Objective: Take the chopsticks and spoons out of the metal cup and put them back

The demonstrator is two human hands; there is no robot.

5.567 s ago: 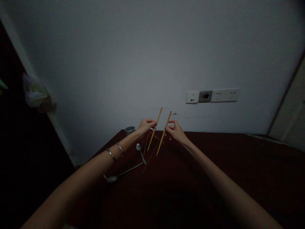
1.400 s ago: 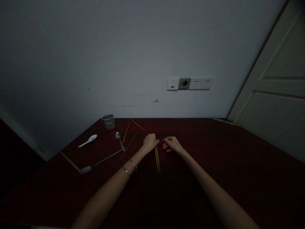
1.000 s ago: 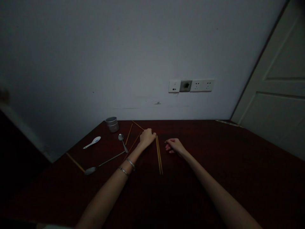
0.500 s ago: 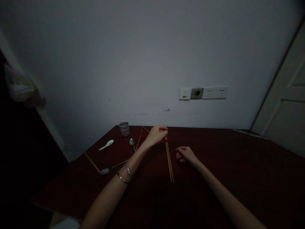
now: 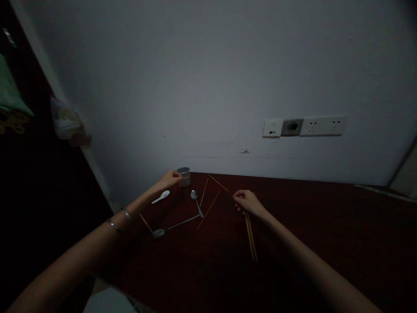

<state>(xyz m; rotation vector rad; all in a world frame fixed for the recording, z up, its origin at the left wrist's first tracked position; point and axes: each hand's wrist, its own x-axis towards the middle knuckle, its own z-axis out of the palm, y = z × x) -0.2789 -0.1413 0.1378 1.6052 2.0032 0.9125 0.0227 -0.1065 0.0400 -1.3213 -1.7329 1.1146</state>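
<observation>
My left hand (image 5: 170,180), with bracelets on its wrist, is at the left side of a metal cup (image 5: 185,177). Its fingers are loosely bent and apart, overlapping the cup's edge in view; I cannot tell whether they touch it. My right hand (image 5: 249,202) is over the upper ends of a pair of chopsticks (image 5: 250,239) lying side by side. Its fingers are curled with thumb and forefinger together. Whether they grip the chopsticks is hidden by the hand.
Between my hands lie single chopsticks (image 5: 209,210) and a metal spoon (image 5: 194,195). A long-handled spoon (image 5: 159,233), another chopstick (image 5: 145,222) and a white spoon (image 5: 161,197) lie left. Behind the dark red table (image 5: 293,208) is a wall with sockets (image 5: 322,126).
My left hand has moved left, away from the paired chopsticks to the cup. My right hand has moved left over the chopsticks' upper ends. The view has turned left.
</observation>
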